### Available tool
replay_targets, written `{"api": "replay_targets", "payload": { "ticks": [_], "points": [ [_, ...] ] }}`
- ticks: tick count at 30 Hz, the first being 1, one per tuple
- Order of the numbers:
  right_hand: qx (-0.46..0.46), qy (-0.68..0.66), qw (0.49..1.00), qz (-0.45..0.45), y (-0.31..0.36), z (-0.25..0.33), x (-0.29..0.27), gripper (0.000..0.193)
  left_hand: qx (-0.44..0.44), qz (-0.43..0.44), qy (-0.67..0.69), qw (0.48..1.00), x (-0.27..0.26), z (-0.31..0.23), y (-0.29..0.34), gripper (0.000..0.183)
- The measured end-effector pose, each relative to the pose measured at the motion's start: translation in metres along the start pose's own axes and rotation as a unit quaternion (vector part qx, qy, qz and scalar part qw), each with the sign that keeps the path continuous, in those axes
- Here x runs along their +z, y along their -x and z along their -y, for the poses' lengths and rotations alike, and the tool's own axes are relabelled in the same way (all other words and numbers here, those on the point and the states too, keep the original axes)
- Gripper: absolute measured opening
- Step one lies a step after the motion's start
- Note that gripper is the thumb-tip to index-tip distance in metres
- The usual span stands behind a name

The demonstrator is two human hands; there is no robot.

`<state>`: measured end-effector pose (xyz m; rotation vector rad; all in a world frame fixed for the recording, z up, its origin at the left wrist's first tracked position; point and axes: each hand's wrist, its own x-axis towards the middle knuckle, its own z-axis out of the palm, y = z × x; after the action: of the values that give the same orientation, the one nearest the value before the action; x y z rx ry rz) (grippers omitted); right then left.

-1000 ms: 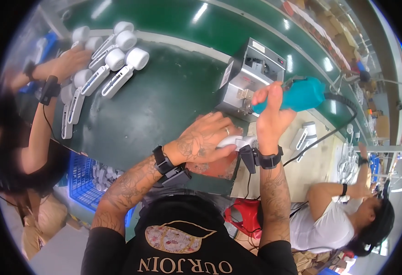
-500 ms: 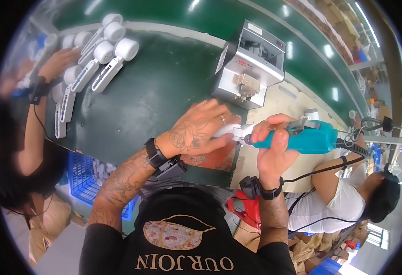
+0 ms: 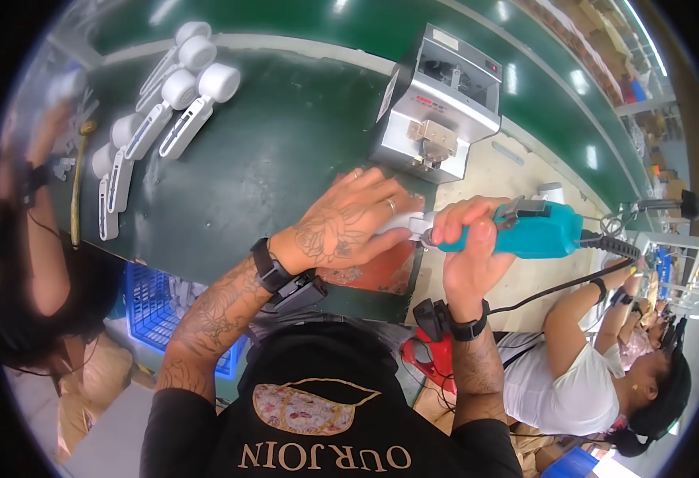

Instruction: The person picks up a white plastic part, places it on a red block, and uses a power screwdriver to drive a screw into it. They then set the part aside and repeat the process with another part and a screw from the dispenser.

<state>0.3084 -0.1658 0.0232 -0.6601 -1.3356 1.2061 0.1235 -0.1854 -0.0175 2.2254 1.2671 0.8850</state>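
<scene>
My right hand (image 3: 473, 239) is wrapped round a teal electric screwdriver (image 3: 536, 231), which lies nearly level with its tip to the left. That tip meets the end of a white plastic piece (image 3: 416, 225). Over this piece bends my left hand (image 3: 355, 221), its fingers pressing the piece down just above a worn reddish patch (image 3: 377, 269) on the green bench. Most of the white piece is hidden under my left fingers, and the exact contact point is too small to make out.
A silver machine (image 3: 437, 103) stands behind my hands. Several white round-headed handheld devices (image 3: 186, 126) lie at the back left, beside a yellow-handled tool (image 3: 78, 183). A blue crate (image 3: 146, 307) sits below the bench edge. Co-workers are at both sides; the screwdriver's cable trails right.
The left co-worker's hand has drawn back left from the white devices; a couple of them are gone from there, and the yellow-handled tool shows. My hands hold nearly the same pose.
</scene>
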Motion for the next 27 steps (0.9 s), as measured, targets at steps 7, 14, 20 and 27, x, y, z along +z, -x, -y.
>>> {"api": "replay_targets", "payload": {
  "ticks": [7, 14, 20, 27],
  "points": [
    [0.045, -0.047, 0.996, -0.062, 0.013, -0.006, -0.01, 0.03, 0.083, -0.048, -0.017, 0.995, 0.003, 0.005, 0.006, 0.043],
    [-0.076, -0.089, 0.992, -0.054, 0.031, 0.068, -0.015, 0.05, 0.104, -0.079, -0.099, 0.986, -0.016, -0.011, 0.058, 0.042],
    [-0.088, -0.005, 0.994, -0.071, 0.049, 0.067, -0.022, 0.054, -0.195, -0.379, -0.246, 0.871, -0.181, 0.087, 0.127, 0.038],
    [-0.028, 0.006, 0.993, -0.113, 0.074, 0.048, -0.041, 0.054, -0.407, -0.286, -0.346, 0.796, -0.254, 0.175, 0.145, 0.047]
  ]
}}
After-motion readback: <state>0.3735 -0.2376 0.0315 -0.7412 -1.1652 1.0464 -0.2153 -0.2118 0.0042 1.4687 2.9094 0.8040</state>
